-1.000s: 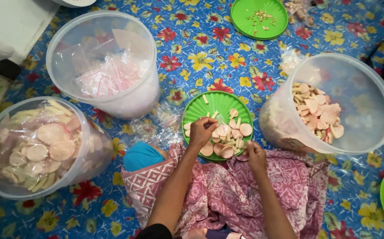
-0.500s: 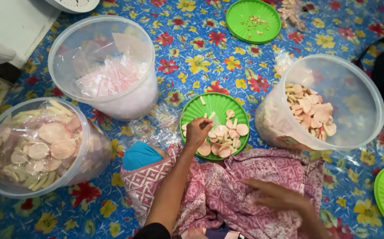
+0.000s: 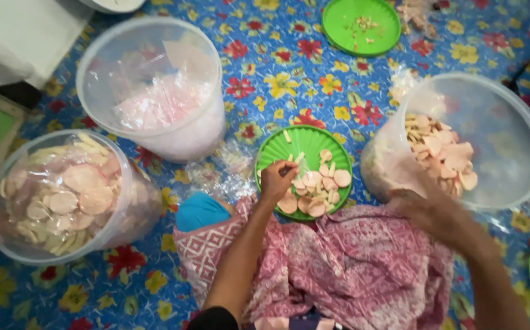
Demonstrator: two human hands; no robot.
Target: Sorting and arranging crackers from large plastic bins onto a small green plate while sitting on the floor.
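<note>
We curl our left hand (image 3: pixel 277 178) loosely over the crackers (image 3: pixel 317 189) on the green plate (image 3: pixel 304 142), while our blurred right hand (image 3: pixel 427 211) nears the tub (image 3: pixel 521 131), its grip unclear.

Left hand (image 3: pixel 277 181) rests on green plate (image 3: pixel 304 171) among pale crackers (image 3: pixel 320 189). Right hand (image 3: pixel 424 211) (blurred) sits beside clear tub (image 3: pixel 509 131) of crackers.

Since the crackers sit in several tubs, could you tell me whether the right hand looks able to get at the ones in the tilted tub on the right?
Probably yes: the right hand is just outside the tub, whose open mouth faces it, with nothing between.
</note>
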